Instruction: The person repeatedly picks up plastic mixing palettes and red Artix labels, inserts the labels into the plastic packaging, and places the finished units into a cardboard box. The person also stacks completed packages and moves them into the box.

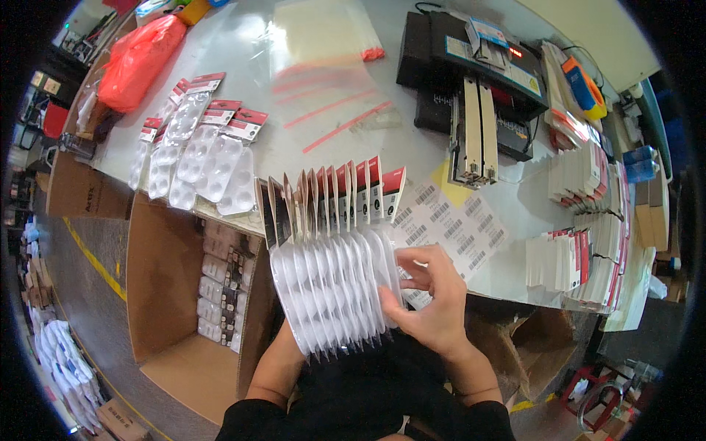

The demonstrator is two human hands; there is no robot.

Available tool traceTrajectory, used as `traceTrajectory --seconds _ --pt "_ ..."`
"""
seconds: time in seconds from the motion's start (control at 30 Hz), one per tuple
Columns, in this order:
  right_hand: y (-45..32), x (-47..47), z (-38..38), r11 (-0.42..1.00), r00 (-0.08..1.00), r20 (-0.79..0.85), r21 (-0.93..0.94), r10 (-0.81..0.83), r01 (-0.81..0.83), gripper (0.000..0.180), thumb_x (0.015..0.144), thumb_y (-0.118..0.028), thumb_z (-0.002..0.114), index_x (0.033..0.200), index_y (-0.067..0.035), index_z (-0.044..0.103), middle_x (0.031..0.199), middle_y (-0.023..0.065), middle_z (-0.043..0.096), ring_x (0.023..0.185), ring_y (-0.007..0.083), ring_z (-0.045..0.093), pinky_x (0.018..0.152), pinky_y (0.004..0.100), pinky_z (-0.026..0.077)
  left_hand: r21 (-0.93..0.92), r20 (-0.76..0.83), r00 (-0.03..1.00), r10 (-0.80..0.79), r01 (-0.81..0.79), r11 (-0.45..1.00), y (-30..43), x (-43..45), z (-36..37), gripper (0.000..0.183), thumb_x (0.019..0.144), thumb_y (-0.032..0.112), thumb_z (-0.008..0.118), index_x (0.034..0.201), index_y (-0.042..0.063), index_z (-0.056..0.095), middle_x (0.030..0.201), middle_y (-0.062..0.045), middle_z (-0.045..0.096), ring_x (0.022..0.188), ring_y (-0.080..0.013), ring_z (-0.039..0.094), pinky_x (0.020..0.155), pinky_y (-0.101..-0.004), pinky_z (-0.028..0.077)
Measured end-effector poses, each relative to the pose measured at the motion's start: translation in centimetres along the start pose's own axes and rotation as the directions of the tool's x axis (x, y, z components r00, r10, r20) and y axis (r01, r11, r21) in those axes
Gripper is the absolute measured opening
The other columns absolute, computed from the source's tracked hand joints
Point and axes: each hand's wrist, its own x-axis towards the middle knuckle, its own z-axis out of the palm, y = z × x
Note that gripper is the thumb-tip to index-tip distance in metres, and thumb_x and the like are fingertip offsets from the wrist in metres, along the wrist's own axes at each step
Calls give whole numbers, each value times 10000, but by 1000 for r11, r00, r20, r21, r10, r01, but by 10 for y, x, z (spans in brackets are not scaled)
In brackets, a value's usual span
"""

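Observation:
In front of my body stands a row of packaged white plastic paint palettes [333,292], their folded red, white and black header cards fanned along the top. My right hand [433,297] is at the row's right end, thumb and fingers closed around the last palettes. My left forearm reaches up behind the row; the left hand itself is hidden by the palettes. Just right of the row lies a sheet of barcode stickers [452,231] on the table [513,204]. More packaged palettes [212,160] lie overlapping at the table's left edge.
A black machine [474,60] with a metal rail stands at the back right. Clear bags with red strips [325,82] lie at the back. Stacks of header cards [573,259] are on the right. Below the left edge, an open cardboard box [182,375] holds packaged palettes. A red plastic bag [140,63] sits back left.

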Motion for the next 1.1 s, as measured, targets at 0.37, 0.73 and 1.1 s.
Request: traceTrajectory --seconds 0.37,0.73,1.1 --pt "16 0 17 882 902 -40 -228 -431 411 419 646 133 668 1007 -70 607 1269 200 442 1190 367 491 727 276 569 -58 -26 1000 3 -4 998 8 -14 -3 990 565 436 747 1383 46 347 1320 -148 480 1195 -304 479 1033 -439 370" --pt "11 7 2 886 909 190 -224 -370 407 201 658 -16 678 844 -91 671 1356 238 413 1248 443 429 633 342 555 -77 -27 1000 -10 8 997 14 -13 5 1049 511 387 778 1384 14 331 1297 -170 495 1162 -315 514 1010 -435 403" --pt "4 10 7 942 962 116 -204 -248 267 276 626 -58 756 874 -73 635 1390 255 358 1279 438 388 818 393 525 235 15 998 64 -66 970 14 -13 8 827 709 506 525 1366 27 370 1325 -170 474 1192 -314 496 1024 -446 396"
